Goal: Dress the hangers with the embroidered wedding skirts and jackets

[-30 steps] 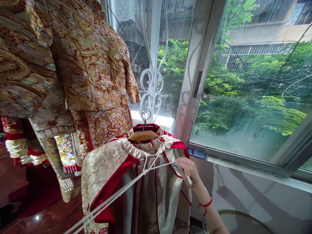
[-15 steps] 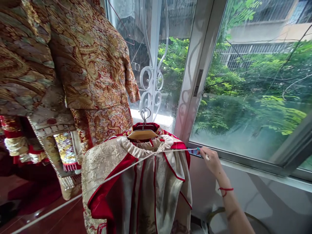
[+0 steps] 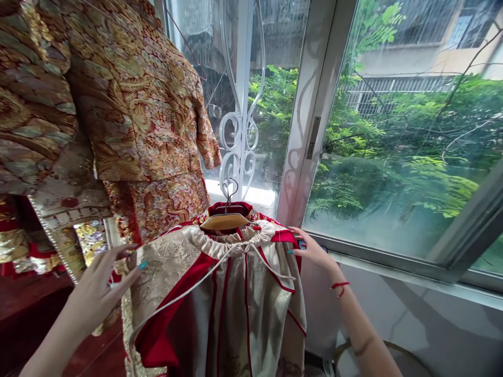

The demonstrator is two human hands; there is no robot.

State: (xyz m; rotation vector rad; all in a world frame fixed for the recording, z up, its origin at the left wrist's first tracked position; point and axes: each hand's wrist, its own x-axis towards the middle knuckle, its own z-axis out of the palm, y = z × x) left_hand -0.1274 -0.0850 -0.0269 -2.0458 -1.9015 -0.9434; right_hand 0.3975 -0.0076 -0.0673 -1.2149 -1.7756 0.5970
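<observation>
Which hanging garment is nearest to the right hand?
The shiny cream fabric cape with red trim: the right hand is at its shoulder. Gold patterned jackets hang farther left.

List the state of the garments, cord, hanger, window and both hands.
Cream cape: neckline gathered
Tan hanger: upright, hook on top
White cord: slack, draped over the front
Patterned garments: hanging
Window: cannot tell whether fully shut
Left hand: half-open, at cape's edge
Right hand: half-open, at opposite edge

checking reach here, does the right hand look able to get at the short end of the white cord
Probably yes: the right hand is at the red-trimmed shoulder of the pale garment, the white cord's short end hangs just below, and nothing visible blocks it.
</observation>
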